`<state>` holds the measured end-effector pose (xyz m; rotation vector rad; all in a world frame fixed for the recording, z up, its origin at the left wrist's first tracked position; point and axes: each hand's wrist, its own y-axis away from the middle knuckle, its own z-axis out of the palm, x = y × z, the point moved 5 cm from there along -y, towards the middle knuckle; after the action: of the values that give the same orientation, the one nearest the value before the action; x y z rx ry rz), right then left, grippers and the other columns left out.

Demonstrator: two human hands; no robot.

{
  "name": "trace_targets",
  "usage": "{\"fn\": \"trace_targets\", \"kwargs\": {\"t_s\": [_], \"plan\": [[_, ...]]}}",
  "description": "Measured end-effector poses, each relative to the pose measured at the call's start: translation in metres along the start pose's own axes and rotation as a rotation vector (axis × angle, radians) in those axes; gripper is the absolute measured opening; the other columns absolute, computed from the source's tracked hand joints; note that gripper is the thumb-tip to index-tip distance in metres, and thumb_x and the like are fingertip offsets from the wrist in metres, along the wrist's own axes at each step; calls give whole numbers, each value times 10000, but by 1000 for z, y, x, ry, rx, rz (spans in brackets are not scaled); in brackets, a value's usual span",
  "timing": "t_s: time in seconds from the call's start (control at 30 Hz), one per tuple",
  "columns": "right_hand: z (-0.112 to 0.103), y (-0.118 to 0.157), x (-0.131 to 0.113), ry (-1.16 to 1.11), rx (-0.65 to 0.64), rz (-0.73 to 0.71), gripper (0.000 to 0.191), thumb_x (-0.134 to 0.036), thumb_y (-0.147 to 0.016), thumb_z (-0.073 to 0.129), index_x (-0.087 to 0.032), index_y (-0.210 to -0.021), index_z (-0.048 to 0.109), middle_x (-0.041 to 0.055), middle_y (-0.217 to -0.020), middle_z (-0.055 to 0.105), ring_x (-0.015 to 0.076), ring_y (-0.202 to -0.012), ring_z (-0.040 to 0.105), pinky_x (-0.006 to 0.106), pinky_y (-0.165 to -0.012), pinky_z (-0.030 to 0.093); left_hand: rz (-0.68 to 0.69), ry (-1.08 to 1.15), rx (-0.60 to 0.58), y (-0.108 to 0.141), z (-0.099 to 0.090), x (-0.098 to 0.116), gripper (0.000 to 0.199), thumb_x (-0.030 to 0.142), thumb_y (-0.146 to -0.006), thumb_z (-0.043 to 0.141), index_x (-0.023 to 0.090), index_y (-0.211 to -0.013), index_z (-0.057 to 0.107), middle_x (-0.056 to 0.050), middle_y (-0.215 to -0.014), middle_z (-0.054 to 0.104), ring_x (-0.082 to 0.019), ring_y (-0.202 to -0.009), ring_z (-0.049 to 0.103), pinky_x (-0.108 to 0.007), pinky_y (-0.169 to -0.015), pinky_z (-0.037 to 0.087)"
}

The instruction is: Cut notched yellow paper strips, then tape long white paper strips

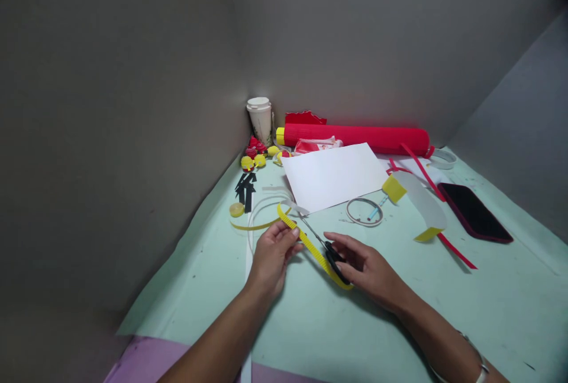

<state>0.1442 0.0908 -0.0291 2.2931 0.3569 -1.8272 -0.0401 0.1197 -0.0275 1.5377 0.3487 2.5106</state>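
Observation:
My left hand pinches a ridged yellow strip near its upper end, and the rest of the strip slants down to the right. Black-handled scissors are in my right hand, their blades pointing up and left beside the strip. The lower end of the strip curls under the scissor handles. Just beyond the blade tips lies a white sheet. A thinner yellow strip curves on the table to the left of my left hand.
A lidded cup and a red roll stand and lie at the back. Black strips and a tape roll are at the left. A ring, red strips and a phone lie to the right.

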Motion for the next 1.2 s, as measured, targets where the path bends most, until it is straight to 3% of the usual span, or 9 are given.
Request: {"fn": "trace_targets", "kwargs": {"t_s": [0.1,0.2,0.3,0.4,0.5,0.63,0.83,0.97,1.2], "plan": [[1,1,3,-46,-3,63,506,-277,-803,658,-246,-1304,596,49,-994,652,203,-880,585,330,-781,477,20,14,0,-1,-1,1,232,220,-715,773,144,-904,662,-14,-879,675,-72,-723,617,-152,-644,524],[-6,1,3,-121,75,106,454,-323,-818,666,-262,-1266,628,41,-987,644,197,-877,586,306,-748,483,17,38,-14,-1,0,2,206,219,-745,756,138,-903,652,-22,-868,679,-71,-724,626,-149,-662,533],[-16,-1,6,-388,181,166,407,-392,-841,653,-267,-1228,639,36,-931,655,178,-798,590,256,-611,482,-16,45,-54,1,4,4,229,249,-786,726,137,-968,642,-53,-904,696,-88,-709,644,-158,-618,539],[-26,-5,11,-694,234,186,359,-407,-819,679,-239,-1136,668,28,-828,649,145,-665,555,212,-484,435,-37,89,-140,6,9,7,239,257,-796,721,142,-987,635,-54,-889,697,-98,-685,654,-149,-553,526],[-34,-8,14,-809,280,195,291,-397,-808,692,-215,-1034,686,27,-815,643,124,-607,541,206,-464,428,-118,230,-274,13,14,10,220,229,-750,765,152,-902,626,-14,-755,669,-76,-614,634,-121,-532,506],[-30,-7,13,-641,254,165,372,-392,-815,692,-221,-1141,638,27,-841,648,121,-620,552,202,-470,415,-185,270,-373,19,19,11,264,225,-716,792,156,-883,600,-4,-692,653,-91,-587,645,-134,-538,512],[-10,-1,3,-139,99,74,380,-344,-855,624,-227,-1217,620,22,-849,627,144,-686,557,269,-622,460,40,42,-191,8,12,12,219,227,-813,701,133,-990,612,-57,-870,682,-119,-745,660,-166,-589,541],[-6,0,-1,46,30,-6,388,-296,-844,609,-213,-1222,624,43,-910,626,178,-788,565,304,-700,450,51,3,-141,2,6,8,208,232,-811,700,131,-971,614,-53,-890,671,-117,-779,647,-195,-665,560],[-2,2,-9,255,-33,-118,367,-242,-835,601,-207,-1199,638,24,-839,586,157,-714,529,277,-638,421,85,24,-73,-4,-1,5,161,224,-793,720,129,-869,615,-18,-840,642,-84,-762,608,-174,-698,546]]}}
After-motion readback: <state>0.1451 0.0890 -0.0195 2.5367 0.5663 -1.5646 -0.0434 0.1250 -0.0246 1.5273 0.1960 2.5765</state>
